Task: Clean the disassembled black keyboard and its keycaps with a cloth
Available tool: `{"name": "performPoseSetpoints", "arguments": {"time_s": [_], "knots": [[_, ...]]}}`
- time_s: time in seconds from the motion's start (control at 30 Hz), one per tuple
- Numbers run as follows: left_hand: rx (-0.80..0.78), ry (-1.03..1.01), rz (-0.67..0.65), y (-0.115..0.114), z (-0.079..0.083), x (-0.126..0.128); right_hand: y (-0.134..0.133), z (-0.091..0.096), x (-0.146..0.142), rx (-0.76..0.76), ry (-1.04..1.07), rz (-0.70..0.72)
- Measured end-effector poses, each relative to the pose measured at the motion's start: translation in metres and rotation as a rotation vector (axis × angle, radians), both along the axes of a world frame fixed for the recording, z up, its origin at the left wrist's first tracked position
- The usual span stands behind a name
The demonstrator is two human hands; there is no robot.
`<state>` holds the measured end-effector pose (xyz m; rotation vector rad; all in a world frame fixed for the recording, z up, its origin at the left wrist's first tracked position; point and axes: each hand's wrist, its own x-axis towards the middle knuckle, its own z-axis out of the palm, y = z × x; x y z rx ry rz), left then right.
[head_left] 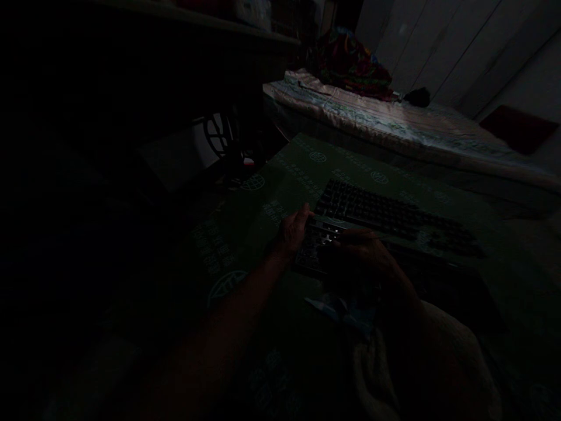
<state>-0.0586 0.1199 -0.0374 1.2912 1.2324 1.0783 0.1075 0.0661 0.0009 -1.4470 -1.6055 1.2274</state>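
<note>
The room is very dark. A black keyboard [385, 213] lies on a green printed sheet [272, 193] spread in front of me. My left hand [294, 229] rests at the keyboard's near left end, fingers curled against its edge. My right hand [362, 257] sits just to the right of it over the keyboard's front left part, its fingers closed around a thin stick-like tool that points right. A pale scrap of cloth or paper [346, 310] lies below my right hand.
A bed [394, 123] with a patterned cover runs along the back, bearing a heap of coloured cloth [355, 61] and a dark red cushion [517, 128]. A dark treadle-style table [219, 137] stands at the left. The left half is too dark to read.
</note>
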Motion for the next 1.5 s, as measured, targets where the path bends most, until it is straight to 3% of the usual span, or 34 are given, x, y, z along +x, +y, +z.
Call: {"name": "performPoseSetpoints", "arguments": {"time_s": [0.2,0.33,0.83,1.07,1.2,1.33,1.5], "knots": [[0.009,0.049,0.019,-0.002,0.005,0.001,0.001,-0.003,-0.003,0.046,-0.022,0.021],[0.024,0.049,0.03,-0.002,0.004,0.001,0.0,-0.001,-0.001,-0.023,-0.017,0.073],[0.011,0.014,-0.001,-0.002,0.005,0.001,0.002,-0.007,0.002,-0.01,0.012,0.053],[0.036,0.051,0.015,-0.002,0.003,0.001,0.003,-0.008,-0.008,0.106,-0.023,0.103],[0.026,0.038,0.014,-0.002,0.003,0.001,0.0,-0.004,-0.003,0.013,0.008,0.106],[-0.001,0.022,0.011,-0.002,0.004,0.001,-0.003,0.0,0.006,-0.126,0.064,0.011],[0.002,0.008,0.009,-0.001,0.002,0.0,-0.002,0.0,0.003,-0.118,0.055,0.001]]}}
